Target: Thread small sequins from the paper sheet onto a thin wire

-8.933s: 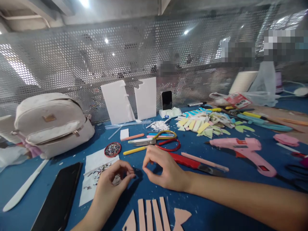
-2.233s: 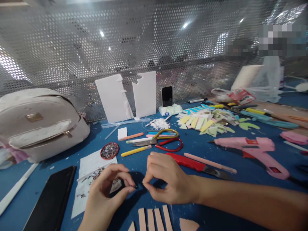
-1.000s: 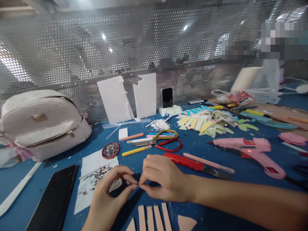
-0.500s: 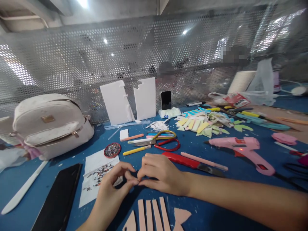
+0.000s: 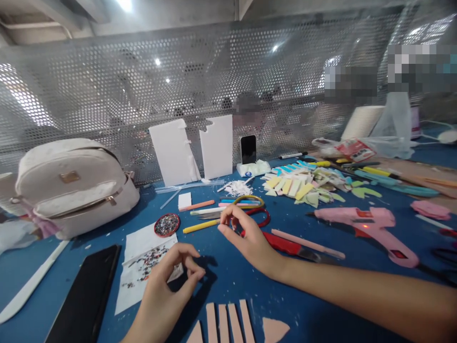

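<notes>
My left hand point(image 5: 171, 286) is above the blue table beside a white paper, its thumb and a finger pinched together. Anything between those fingertips is too small to make out. Farther forward, my right hand point(image 5: 252, 245) is raised, thumb and index finger curled together near the scissors point(image 5: 262, 216) and a yellow pen point(image 5: 201, 226). Whether it holds something small is unclear. Pink strips point(image 5: 233, 324) and a pink fan-shaped piece point(image 5: 274, 329) lie at the near edge. The white paper point(image 5: 134, 243) bears dark, glittery bits, with a red-rimmed dish point(image 5: 167, 225) of similar bits at its corner.
A pink glue gun point(image 5: 371, 224) and red-handled knife point(image 5: 285, 244) lie right. Foam scraps point(image 5: 307, 183) are heaped behind. A white backpack point(image 5: 76, 186), black phone point(image 5: 84, 295) and white plastic knife point(image 5: 34, 283) occupy the left. White boards point(image 5: 174, 152) lean against a perforated screen.
My hands have come apart. The right hand has lifted forward, away from the left, and now covers part of the scissors. My left hand has barely moved.
</notes>
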`<state>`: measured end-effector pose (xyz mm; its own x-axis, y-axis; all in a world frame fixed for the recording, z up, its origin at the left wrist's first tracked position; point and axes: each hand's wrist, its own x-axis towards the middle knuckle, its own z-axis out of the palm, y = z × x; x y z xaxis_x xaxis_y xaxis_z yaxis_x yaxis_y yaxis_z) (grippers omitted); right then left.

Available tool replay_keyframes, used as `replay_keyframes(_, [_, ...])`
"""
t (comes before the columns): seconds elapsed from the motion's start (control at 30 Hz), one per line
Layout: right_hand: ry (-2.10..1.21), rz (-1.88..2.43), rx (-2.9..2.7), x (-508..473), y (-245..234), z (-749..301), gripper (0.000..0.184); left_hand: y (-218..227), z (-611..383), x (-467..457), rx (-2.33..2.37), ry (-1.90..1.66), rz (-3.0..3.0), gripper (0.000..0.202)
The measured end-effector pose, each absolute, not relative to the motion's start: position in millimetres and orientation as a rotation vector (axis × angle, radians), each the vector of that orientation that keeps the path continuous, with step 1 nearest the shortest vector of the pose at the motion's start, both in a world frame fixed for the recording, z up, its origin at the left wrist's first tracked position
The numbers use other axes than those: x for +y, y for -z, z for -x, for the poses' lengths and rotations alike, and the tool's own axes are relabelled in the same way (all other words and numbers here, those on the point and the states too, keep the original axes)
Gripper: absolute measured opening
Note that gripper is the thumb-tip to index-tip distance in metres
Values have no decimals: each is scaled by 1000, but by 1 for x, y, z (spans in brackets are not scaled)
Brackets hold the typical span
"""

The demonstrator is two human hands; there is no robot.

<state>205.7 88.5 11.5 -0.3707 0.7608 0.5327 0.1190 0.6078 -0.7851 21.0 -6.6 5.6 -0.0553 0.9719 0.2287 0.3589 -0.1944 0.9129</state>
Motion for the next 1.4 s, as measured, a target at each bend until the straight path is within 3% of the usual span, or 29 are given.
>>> replay_keyframes(0.4, [-495,273,-2367,82,-10,-209,12,2,-12,-4,1399,-1318,-1657,19])
replay_keyframes(1.4, [-503,214,-2212,77,-16,-209,10,-2,-16,-5,1356,-1359,-1550,27])
